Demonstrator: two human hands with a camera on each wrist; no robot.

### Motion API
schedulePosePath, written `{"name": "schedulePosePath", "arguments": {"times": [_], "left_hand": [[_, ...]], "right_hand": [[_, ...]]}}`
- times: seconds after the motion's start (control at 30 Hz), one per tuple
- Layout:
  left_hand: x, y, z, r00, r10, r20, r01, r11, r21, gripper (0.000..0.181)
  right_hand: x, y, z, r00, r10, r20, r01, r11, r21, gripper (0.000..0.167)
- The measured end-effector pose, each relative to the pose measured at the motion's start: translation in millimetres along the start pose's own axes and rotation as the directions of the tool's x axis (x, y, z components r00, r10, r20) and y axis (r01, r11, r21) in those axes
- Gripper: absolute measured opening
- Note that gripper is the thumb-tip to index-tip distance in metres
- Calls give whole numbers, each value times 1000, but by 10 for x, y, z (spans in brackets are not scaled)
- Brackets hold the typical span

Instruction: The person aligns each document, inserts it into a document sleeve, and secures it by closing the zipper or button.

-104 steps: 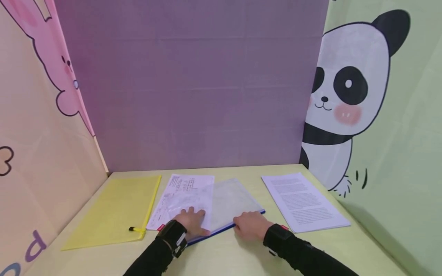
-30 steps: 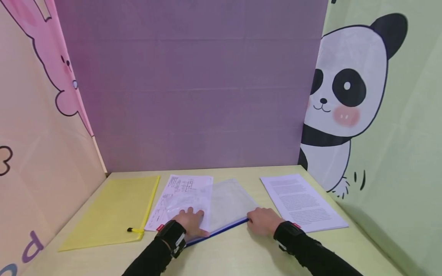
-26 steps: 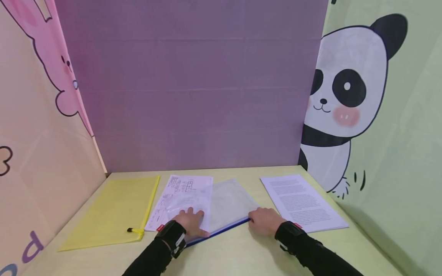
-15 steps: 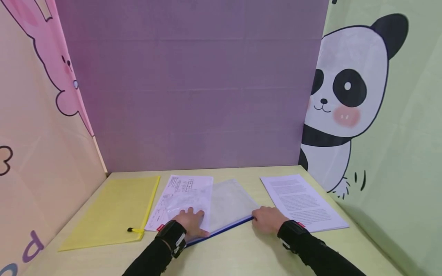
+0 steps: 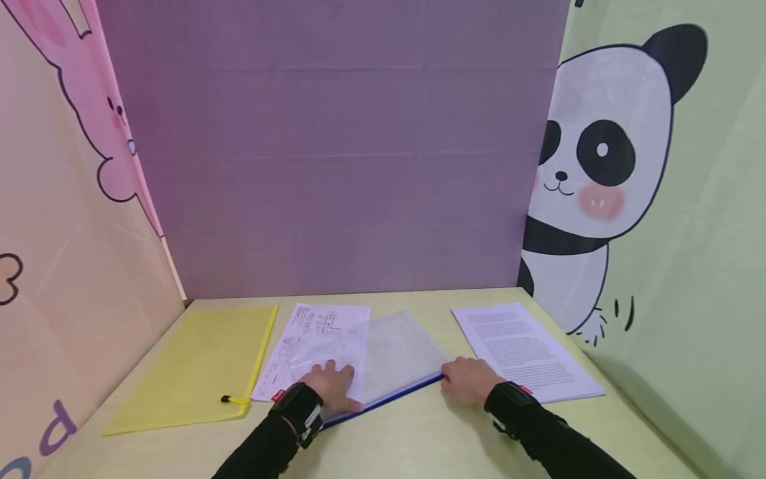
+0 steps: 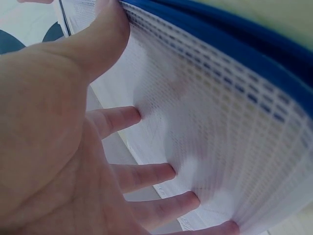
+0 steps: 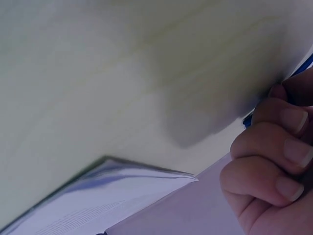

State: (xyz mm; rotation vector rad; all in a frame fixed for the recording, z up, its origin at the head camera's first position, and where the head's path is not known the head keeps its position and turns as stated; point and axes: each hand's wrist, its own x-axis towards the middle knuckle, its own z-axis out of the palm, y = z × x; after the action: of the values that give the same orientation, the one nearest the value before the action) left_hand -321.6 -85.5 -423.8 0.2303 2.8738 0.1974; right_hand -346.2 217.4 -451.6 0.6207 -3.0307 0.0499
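Head view: a white mesh zip pouch [image 5: 403, 349] is laid at the middle of the pale wooden table [image 5: 389, 446], its blue zipper edge [image 5: 397, 394] turned toward the person and slanted up to the right. The pouch's left part is pressed by the left hand [image 5: 331, 386], whose fingers are spread; in the left wrist view, the fingertips [image 6: 161, 174] are pressed against the mesh, and the thumb [image 6: 110, 36] is placed just beside the blue edge. The right end of that edge is pinched by the right hand [image 5: 469, 380], its fingers curled; the exact spot gripped is hidden. A sheet printed with drawings [image 5: 323, 320] is partly overlapped by the pouch. Farther left, a yellow zip pouch [image 5: 191, 366] is laid flat. Beside the right hand, a stack of text-printed paper [image 5: 526, 356] is set. Behind the table, a purple panel [image 5: 347, 166] is hung.
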Motion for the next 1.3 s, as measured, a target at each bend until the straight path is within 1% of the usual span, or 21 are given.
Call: {"name": "schedulePosePath", "arguments": {"times": [0.13, 0.3, 0.53, 0.63, 0.83, 1.03, 1.2, 1.3], "left_hand": [[6, -5, 9, 1000, 4, 2, -4, 1000, 4, 78], [13, -7, 20, 1000, 5, 2, -5, 1000, 8, 78], [22, -5, 4, 1000, -1, -2, 1, 1000, -6, 78], [25, -7, 9, 1000, -3, -6, 3, 1000, -3, 77], [-22, 7, 6, 1000, -1, -6, 1, 1000, -4, 79], [-52, 20, -7, 1000, -6, -8, 6, 1000, -8, 78], [-36, 14, -6, 1000, -10, -10, 10, 1000, -12, 78], [-19, 7, 6, 1000, -11, -10, 11, 1000, -10, 78]], "right_hand": [[-8, 41, 8, 1000, 12, -2, -12, 1000, 4, 15], [-4, 88, 32, 1000, 3, -17, -3, 1000, 1, 15], [-28, 160, 2, 999, 31, -38, -31, 999, -9, 15], [-38, 178, -10, 998, 28, -48, -28, 1000, -4, 15], [-35, 203, 22, 998, 13, -67, -13, 1000, -10, 15], [-27, 263, 65, 998, 33, -60, -34, 999, -20, 16], [-39, 286, 55, 998, 53, -43, -53, 998, -15, 17], [-46, 263, 37, 997, 57, -44, -58, 998, -22, 17]]}}
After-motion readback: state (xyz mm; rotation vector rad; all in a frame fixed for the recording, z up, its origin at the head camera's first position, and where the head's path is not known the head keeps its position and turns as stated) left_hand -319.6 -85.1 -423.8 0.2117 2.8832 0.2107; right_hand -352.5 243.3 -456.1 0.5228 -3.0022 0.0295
